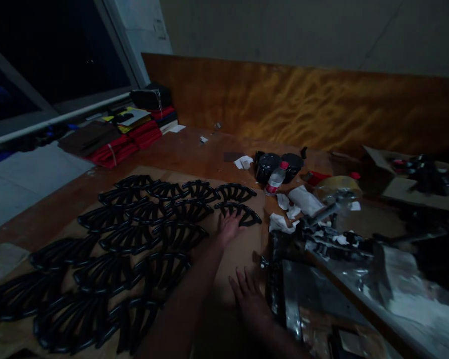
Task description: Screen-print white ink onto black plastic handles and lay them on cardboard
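The right hand (250, 295) is nearest the camera. It lies flat on the brown cardboard sheet (243, 249), fingers spread, its grip open and holding nothing. Just beside it on the right is a dark metal tool with shiny plates (295, 279).

The left hand (229, 227) reaches further out. Its fingers are spread and touch the black curved fan-shaped piece (239, 213) at the far right end of the rows. The grip is open and not closed around the piece. That piece lies flat on the cardboard, near the middle of the wooden counter (194, 149).

Many more black curved pieces (127, 239) lie in rows to the left, and some overlap.

Further out are white crumpled paper scraps (295, 204), a small clear bottle with a red cap (276, 180), two black round tubs (269, 164) and red and brown folded cloth stacks (112, 142).

The light is dim and the pieces sit close, so a sliding hand could push the neat rows crooked, I think
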Available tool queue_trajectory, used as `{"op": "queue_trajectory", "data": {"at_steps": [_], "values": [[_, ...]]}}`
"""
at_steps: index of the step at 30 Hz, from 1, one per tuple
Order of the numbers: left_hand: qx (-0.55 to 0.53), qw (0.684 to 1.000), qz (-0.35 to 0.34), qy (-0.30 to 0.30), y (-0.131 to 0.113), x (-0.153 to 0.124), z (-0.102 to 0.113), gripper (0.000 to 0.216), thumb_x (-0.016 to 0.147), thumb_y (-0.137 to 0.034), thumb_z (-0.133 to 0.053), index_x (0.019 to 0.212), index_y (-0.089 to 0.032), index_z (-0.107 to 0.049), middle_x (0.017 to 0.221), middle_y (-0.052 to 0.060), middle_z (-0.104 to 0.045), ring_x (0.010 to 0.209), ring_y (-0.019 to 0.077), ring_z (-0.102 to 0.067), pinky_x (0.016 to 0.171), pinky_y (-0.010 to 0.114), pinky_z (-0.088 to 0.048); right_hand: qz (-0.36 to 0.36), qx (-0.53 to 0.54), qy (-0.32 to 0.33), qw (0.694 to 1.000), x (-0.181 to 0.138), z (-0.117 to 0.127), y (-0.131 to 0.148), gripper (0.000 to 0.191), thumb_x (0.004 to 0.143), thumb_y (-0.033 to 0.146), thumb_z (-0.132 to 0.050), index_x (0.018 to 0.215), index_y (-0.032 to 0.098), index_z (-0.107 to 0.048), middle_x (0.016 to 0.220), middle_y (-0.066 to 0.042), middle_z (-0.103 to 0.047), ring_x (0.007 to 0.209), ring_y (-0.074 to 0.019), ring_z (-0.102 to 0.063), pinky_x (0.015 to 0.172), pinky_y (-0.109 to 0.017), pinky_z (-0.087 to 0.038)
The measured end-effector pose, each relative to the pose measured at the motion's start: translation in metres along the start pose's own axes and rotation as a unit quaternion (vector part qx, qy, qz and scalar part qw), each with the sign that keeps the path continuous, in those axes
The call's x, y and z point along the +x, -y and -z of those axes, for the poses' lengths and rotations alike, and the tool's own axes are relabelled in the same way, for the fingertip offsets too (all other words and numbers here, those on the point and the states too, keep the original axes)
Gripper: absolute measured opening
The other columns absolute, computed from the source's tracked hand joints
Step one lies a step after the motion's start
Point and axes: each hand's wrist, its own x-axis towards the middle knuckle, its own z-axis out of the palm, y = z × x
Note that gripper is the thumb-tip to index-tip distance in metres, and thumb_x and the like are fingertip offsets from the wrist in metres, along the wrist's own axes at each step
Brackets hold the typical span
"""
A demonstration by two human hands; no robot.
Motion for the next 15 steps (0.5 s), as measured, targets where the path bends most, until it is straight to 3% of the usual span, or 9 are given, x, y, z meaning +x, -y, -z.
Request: {"op": "queue_trajectory", "data": {"at_steps": [4, 7, 11, 15], "values": [[-0.001, 0.997, 0.072, -0.017, 0.004, 0.005, 0.001, 0.055, 0.09, -0.052, -0.057, 0.138, -0.026, -0.058, 0.156, 0.01, -0.045, 0.146, 0.0394, -0.03, 0.115, 0.064, -0.025, 0.011, -0.009, 0.007, 1.0, 0.0, -0.001, 0.001, 0.065, 0.093, 0.011, -0.044, 0.156, 0.024, -0.033, 0.163, -0.012, -0.019, 0.15, -0.0375, -0.016, 0.118, -0.062, -0.025], [0.002, 0.995, 0.077, -0.065, 0.002, -0.001, -0.007, 0.057, 0.092, -0.05, -0.053, 0.144, -0.025, -0.053, 0.161, 0.011, -0.034, 0.15, 0.0405, -0.022, 0.116, 0.066, -0.022, 0.01, 0.007, 0.009, 1.0, 0.0, -0.001, 0.001, 0.064, 0.094, 0.014, -0.045, 0.156, 0.022, -0.033, 0.163, -0.014, -0.016, 0.15, -0.038, -0.013, 0.119, -0.063, -0.022], [-0.007, 0.986, 0.065, -0.155, -0.003, -0.025, -0.034, 0.06, 0.096, -0.042, -0.048, 0.152, -0.023, -0.041, 0.166, 0.013, -0.02, 0.153, 0.0364, -0.012, 0.117, 0.065, -0.021, 0.015, 0.026, 0.001, 1.0, -0.003, 0.004, 0.004, 0.066, 0.093, 0.023, -0.053, 0.156, 0.019, -0.034, 0.164, -0.016, -0.015, 0.151, -0.0381, -0.008, 0.12, -0.062, -0.017], [-0.028, 0.979, 0.052, -0.194, -0.003, -0.06, -0.063, 0.058, 0.098, -0.038, -0.041, 0.149, -0.011, -0.044, 0.162, 0.019, -0.029, 0.152, 0.0363, -0.02, 0.119, 0.058, -0.023, 0.018, 0.039, -0.002, 0.999, -0.007, 0.022, 0.013, 0.073, 0.089, 0.037, -0.063, 0.154, 0.015, -0.036, 0.163, -0.018, -0.018, 0.152, -0.0379, -0.009, 0.121, -0.06, -0.015]]}}
